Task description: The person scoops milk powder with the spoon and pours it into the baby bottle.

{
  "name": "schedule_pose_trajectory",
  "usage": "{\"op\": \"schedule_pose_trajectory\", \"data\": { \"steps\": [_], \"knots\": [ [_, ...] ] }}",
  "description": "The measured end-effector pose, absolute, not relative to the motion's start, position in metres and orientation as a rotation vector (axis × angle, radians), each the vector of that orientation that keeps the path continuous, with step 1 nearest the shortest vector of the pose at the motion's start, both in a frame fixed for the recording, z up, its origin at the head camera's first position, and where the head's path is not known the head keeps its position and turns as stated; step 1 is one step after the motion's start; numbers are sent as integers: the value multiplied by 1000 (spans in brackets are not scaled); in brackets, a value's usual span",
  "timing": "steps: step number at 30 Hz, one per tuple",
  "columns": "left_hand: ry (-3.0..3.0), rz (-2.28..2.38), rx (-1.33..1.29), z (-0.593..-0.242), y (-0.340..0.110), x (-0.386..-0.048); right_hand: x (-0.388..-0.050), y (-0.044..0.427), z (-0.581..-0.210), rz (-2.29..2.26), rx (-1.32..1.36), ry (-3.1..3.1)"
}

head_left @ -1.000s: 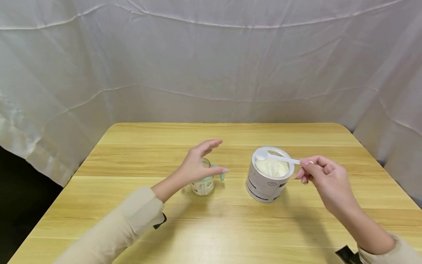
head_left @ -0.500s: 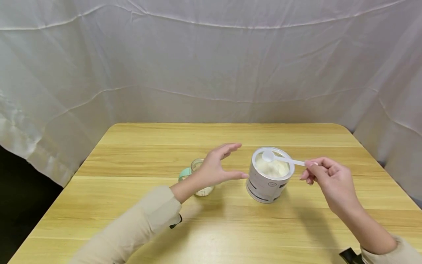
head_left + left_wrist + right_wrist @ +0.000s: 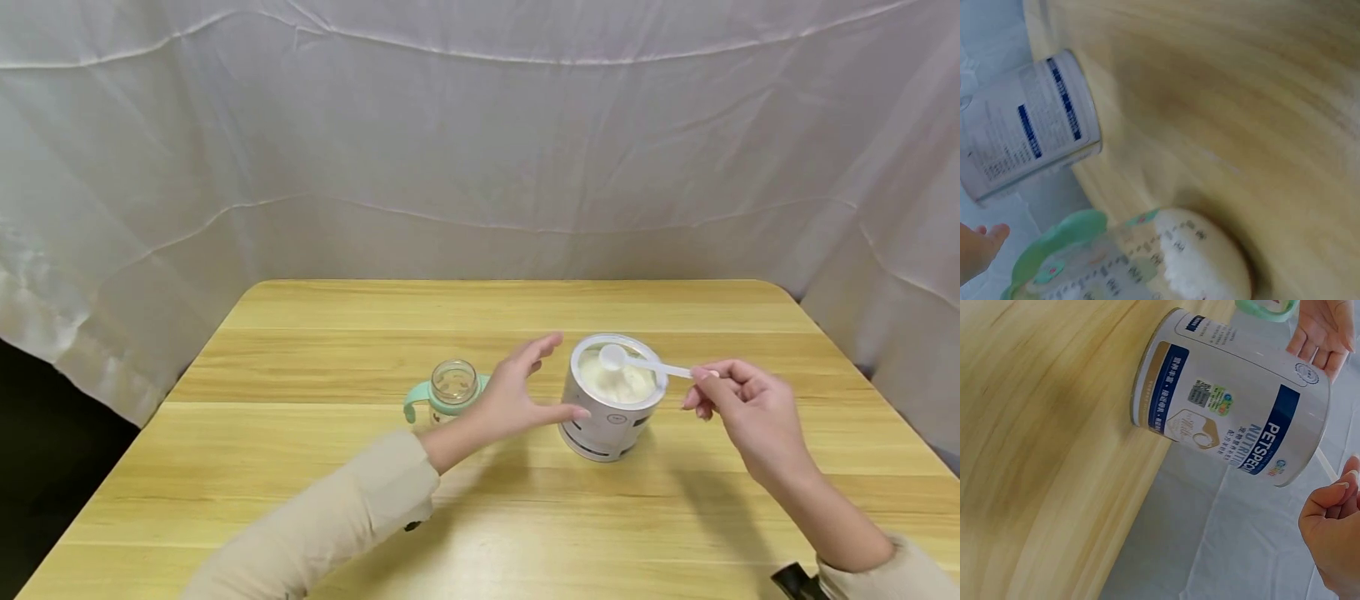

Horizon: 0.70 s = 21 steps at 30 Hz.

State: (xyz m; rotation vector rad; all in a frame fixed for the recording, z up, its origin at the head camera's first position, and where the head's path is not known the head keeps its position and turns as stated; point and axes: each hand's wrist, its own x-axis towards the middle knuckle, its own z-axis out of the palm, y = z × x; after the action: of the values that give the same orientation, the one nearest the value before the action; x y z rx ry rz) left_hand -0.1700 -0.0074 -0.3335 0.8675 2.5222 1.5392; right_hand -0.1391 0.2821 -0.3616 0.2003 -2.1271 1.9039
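The scoop [image 3: 633, 362] is pinched by the right hand [image 3: 753, 408] over the open can [image 3: 611, 435], set between the bottle [image 3: 450, 409] and the right edge of the desk [image 3: 480, 312]; the left hand [image 3: 516, 402] is held spread nearby.

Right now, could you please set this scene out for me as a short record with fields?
Left hand: fingers and thumb spread beside the can; contact unclear
Right hand: pinches the end of a white scoop
Scoop position: over the can's opening
Can: upright, lidless, pale powder inside
Bottle: uncapped, left of the can, green handles, white contents low inside
Surface: wooden table
Backdrop: pale curtain
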Motion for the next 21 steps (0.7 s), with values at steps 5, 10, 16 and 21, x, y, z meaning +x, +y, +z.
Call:
{"op": "schedule_pose_trajectory", "data": {
  "steps": [5,10,16,21],
  "knots": [
    [2527,1538,839,-344,0,-170,-123,254,-333,1700,202,-2206],
    [2513,1506,808,-352,7,-171,-117,241,-322,1419,214,-2290],
    [2497,1492,788,-359,12,-173,-120,238,-329,1170,353,-2266],
    [2496,1493,778,-363,14,-177,-123,236,-332,1000,462,-2222]
  ]
}}
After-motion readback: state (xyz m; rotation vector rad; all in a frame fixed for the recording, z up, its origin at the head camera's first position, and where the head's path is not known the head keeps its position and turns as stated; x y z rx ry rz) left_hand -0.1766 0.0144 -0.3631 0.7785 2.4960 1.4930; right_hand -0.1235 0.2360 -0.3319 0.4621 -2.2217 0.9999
